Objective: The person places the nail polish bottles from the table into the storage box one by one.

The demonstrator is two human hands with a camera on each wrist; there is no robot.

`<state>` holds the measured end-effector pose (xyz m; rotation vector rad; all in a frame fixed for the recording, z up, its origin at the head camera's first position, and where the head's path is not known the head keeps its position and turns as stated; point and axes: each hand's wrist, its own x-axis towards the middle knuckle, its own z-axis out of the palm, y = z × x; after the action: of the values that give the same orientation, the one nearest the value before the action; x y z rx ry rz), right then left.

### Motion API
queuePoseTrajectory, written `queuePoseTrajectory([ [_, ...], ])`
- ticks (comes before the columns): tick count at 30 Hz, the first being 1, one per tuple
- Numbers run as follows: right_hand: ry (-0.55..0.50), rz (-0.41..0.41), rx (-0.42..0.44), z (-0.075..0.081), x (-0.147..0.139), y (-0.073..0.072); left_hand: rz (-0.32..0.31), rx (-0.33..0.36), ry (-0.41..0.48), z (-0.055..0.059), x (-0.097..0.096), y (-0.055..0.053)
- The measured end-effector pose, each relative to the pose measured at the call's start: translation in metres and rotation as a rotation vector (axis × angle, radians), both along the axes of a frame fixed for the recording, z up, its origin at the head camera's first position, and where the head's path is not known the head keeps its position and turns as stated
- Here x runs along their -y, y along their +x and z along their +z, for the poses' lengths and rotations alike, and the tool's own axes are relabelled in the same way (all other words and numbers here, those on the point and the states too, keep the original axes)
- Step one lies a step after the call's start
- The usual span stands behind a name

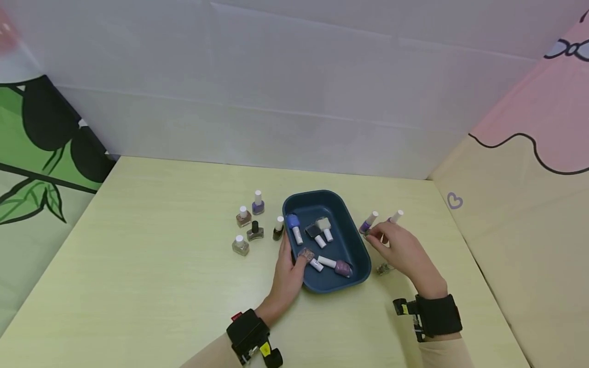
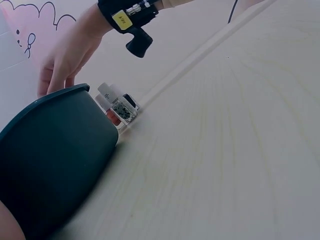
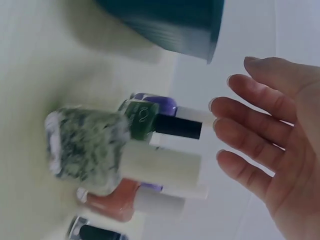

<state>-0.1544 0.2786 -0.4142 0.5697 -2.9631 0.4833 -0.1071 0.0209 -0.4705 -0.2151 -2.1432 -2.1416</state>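
Note:
My left hand (image 1: 286, 280) grips the near left side of a dark blue plastic tray (image 1: 344, 244), thumb over the rim. Inside the tray lie several nail polish bottles, among them a blue one (image 1: 292, 221), a black one (image 1: 314, 231) and a mauve one (image 1: 342, 268). To the tray's right, my right hand (image 1: 407, 253) hovers among standing bottles. Its fingers are relaxed and bent slightly, with nothing between them in the right wrist view. Beneath it stand a speckled white bottle (image 3: 90, 150), a dark green bottle (image 3: 140, 120) with black cap and an orange-red bottle (image 3: 114, 201).
Left of the tray stand more polish bottles, including a purple one (image 1: 258, 206), a pale glitter one (image 1: 240, 246) and a dark one (image 1: 278, 230) close to the tray wall. A pale wood-look table (image 1: 161, 255) carries everything. Fabric walls (image 1: 299, 102) rise behind and at the sides.

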Motion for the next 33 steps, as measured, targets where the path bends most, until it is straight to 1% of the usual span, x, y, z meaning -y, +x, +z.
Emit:
queuePoseTrajectory([
  [5, 0.004, 0.002, 0.032, -0.006, -0.009, 0.005, 0.006, -0.007, -0.002, -0.001, 0.0, 0.0],
  [13, -0.013, 0.047, 0.053, -0.012, -0.025, 0.019, -0.017, 0.008, 0.02, -0.001, -0.001, 0.001],
  [19, -0.058, 0.048, 0.074, -0.013, -0.033, 0.028, -0.003, 0.011, -0.011, -0.001, 0.0, 0.001],
  [22, -0.048, 0.046, 0.066, -0.014, -0.036, 0.03, -0.005, 0.006, -0.011, -0.002, 0.001, 0.0],
  [24, -0.029, 0.044, 0.055, -0.015, -0.038, 0.031, -0.003, -0.005, -0.01, -0.008, 0.0, -0.002],
  [29, -0.01, 0.048, 0.047, -0.017, -0.044, 0.032, 0.007, -0.027, -0.023, -0.03, -0.004, -0.009],
  [31, -0.014, 0.057, 0.048, -0.017, -0.045, 0.032, 0.011, -0.028, -0.028, -0.033, -0.004, -0.01],
  [33, -0.019, 0.064, 0.052, -0.016, -0.045, 0.032, 0.013, -0.032, -0.025, -0.032, -0.003, -0.01],
])
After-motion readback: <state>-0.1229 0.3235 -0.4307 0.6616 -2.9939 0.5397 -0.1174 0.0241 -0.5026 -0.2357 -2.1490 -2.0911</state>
